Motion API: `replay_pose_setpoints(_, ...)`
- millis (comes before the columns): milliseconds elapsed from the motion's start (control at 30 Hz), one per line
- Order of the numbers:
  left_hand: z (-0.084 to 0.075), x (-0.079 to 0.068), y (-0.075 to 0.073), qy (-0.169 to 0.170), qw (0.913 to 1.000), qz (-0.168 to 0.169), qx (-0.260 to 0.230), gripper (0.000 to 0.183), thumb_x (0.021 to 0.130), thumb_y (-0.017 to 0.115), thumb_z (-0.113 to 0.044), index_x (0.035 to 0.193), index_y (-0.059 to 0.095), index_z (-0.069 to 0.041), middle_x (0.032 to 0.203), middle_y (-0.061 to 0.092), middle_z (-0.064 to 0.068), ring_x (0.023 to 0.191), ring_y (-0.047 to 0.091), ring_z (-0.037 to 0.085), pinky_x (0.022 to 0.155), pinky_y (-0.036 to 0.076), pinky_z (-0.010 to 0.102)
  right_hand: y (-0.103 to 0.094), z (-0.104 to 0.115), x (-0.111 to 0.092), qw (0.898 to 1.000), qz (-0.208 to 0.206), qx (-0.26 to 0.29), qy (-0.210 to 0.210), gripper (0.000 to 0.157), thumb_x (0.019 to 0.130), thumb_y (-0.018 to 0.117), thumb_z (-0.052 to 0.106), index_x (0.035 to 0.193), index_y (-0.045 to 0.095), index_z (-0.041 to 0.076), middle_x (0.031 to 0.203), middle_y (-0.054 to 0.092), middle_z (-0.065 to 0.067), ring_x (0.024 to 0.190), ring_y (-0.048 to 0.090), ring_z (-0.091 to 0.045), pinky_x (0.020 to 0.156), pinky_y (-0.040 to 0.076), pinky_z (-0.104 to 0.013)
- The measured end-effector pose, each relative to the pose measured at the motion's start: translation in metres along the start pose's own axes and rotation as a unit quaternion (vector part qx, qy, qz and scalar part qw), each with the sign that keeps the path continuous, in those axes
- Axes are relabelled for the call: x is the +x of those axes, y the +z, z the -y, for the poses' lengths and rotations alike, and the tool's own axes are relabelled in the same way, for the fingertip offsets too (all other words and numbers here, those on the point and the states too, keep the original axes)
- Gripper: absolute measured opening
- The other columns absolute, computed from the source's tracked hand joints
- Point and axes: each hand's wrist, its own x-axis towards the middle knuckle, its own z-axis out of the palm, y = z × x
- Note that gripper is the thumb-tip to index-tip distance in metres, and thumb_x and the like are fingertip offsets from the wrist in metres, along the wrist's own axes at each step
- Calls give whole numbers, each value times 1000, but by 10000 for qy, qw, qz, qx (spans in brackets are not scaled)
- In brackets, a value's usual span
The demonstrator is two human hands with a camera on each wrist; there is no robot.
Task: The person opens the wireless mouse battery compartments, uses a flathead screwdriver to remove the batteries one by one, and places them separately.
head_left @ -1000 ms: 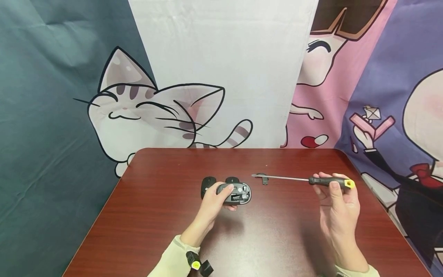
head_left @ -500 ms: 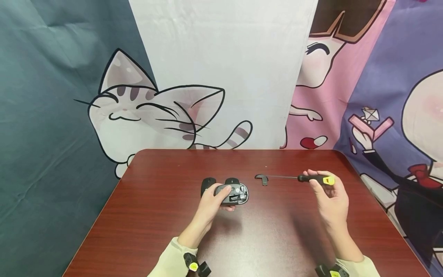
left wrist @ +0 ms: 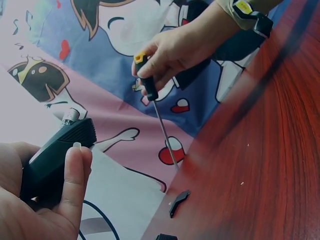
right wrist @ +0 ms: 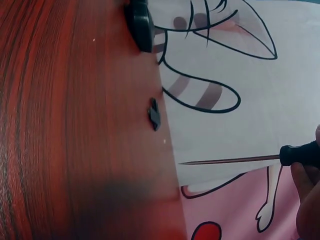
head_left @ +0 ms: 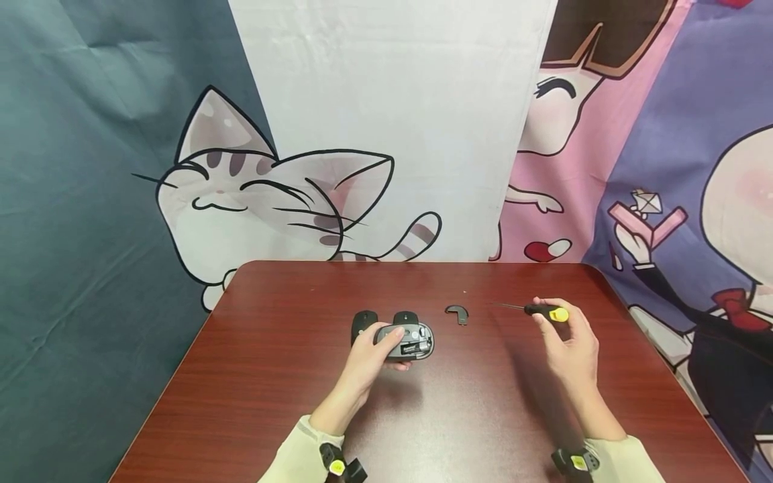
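My left hand (head_left: 368, 352) grips a black computer mouse (head_left: 395, 339), thumb across its underside, which faces me. Its battery bay is uncovered, with a battery (head_left: 413, 347) inside. In the left wrist view a silvery battery end (left wrist: 71, 116) sticks out past the mouse body. On the right, my right hand (head_left: 570, 349) holds a screwdriver (head_left: 540, 310) by its black and yellow handle, raised over the table. Its thin shaft (right wrist: 230, 160) points left in the right wrist view, touching nothing. Between the hands, a curved black cover (head_left: 459, 312) lies on the table.
Two more dark mice, one at the left (head_left: 362, 320) and one in the middle (head_left: 406, 316), sit on the tabletop behind the held mouse, partly hidden by it and my left hand. The reddish-brown table (head_left: 266, 376) ends at a cartoon-printed cloth backdrop (head_left: 398, 100).
My right hand has moved left and turned the screwdriver, so its shaft looks shorter in the head view and no longer crosses the black cover. The left hand stays nearly still with the mouse.
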Motion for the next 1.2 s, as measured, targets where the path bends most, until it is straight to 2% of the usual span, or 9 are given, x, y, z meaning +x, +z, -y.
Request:
replay_pose_setpoints(100,1,0,0,-29,10000,23,-28,48,97,69,-31,123,56,7,95,73,20,65,73,21,69,65,42,-1,-6,1,9998,13,-200,58,43,82,76,-12,122,69,2,118,70,-18,101,64,9,87,49,-4)
replay_pose_setpoints(200,1,0,0,-29,10000,52,-41,49,97,69,-31,123,56,8,96,73,21,66,74,22,70,64,44,-2,-11,1,9992,69,-376,115,43,83,78,-7,123,70,7,118,71,-12,99,62,12,86,48,-2)
replay_pose_setpoints(367,2,-1,1,-89,9999,79,-33,48,97,69,-31,123,56,7,95,74,21,66,73,21,67,65,38,-4,-19,0,9984,186,-520,130,41,85,79,-2,123,71,11,117,71,-8,99,61,14,86,47,-1)
replay_pose_setpoints(600,2,-3,3,-44,9999,108,-72,46,97,69,-28,122,55,9,94,73,21,64,73,20,68,65,40,-4,-27,0,9959,288,-841,167,42,86,80,4,125,71,14,119,71,-6,97,57,19,85,45,0)
replay_pose_setpoints(800,2,-4,4,-31,9999,90,-83,45,97,69,-26,121,55,9,95,73,21,65,73,20,68,65,39,-3,-31,0,9933,391,-1079,154,45,83,82,1,124,72,15,120,71,-10,98,53,21,84,42,3)
replay_pose_setpoints(1000,5,-4,4,-56,9999,90,-63,45,97,69,-26,121,56,10,94,73,20,64,72,20,67,65,37,-3,-35,-2,9910,705,-1134,60,45,80,82,-5,121,72,9,117,70,-11,103,54,11,86,41,3)
replay_pose_setpoints(1200,5,-3,3,-94,9999,88,-77,45,97,69,-27,121,56,9,93,73,20,64,73,21,67,65,38,-5,-38,-3,9824,976,-1594,-6,40,82,80,-2,120,72,7,114,69,-12,100,64,-20,82,36,7)
